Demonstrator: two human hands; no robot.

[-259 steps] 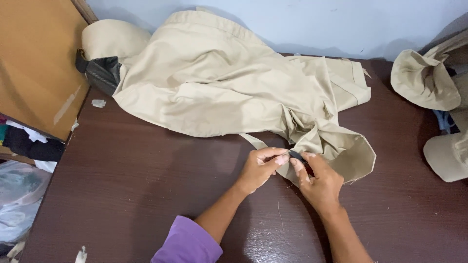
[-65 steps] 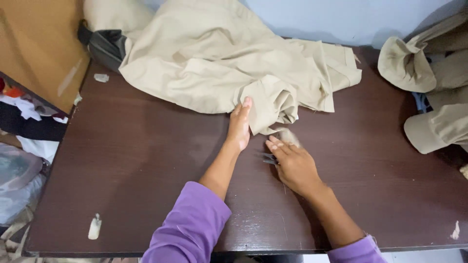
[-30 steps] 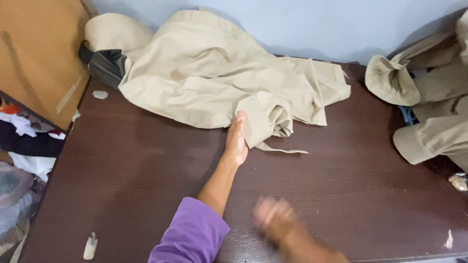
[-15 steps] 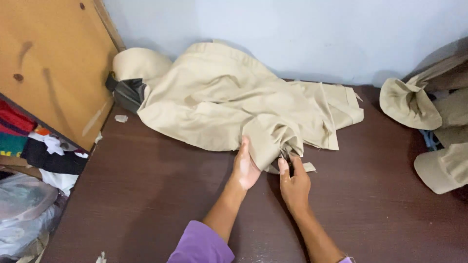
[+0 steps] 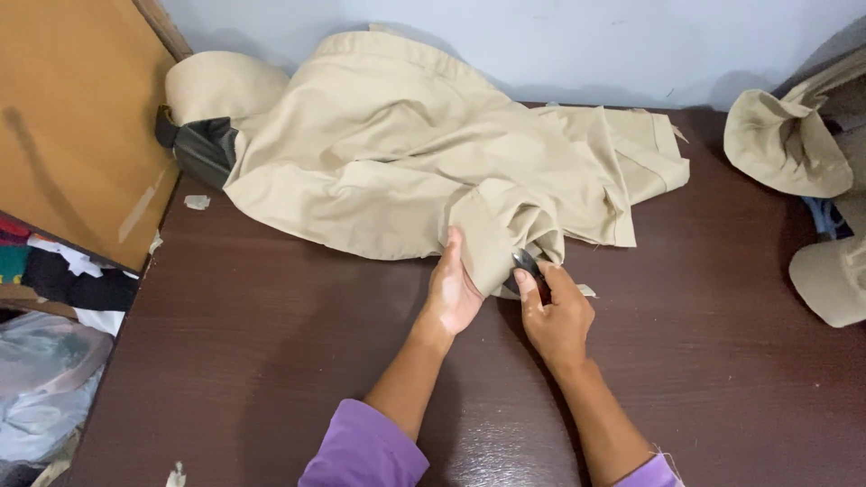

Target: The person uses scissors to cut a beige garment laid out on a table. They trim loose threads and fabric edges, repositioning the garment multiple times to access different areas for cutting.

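On dark wooden table (image 5: 271, 361), beige garment (image 5: 406, 162) under flat left fingers (image 5: 448, 261), right fingers (image 5: 532, 293) pinching small dark tool (image 5: 526, 263).

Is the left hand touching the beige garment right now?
Touching. The head view shows the left hand lying flat against the folded edge of the beige garment, fingers overlapping the cloth with no gap showing.

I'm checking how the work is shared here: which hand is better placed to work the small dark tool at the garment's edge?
Probably the right hand: its fingers already grip the small dark tool at the fold of the beige garment. The left hand lies flat against that fold, apparently holding the cloth down.
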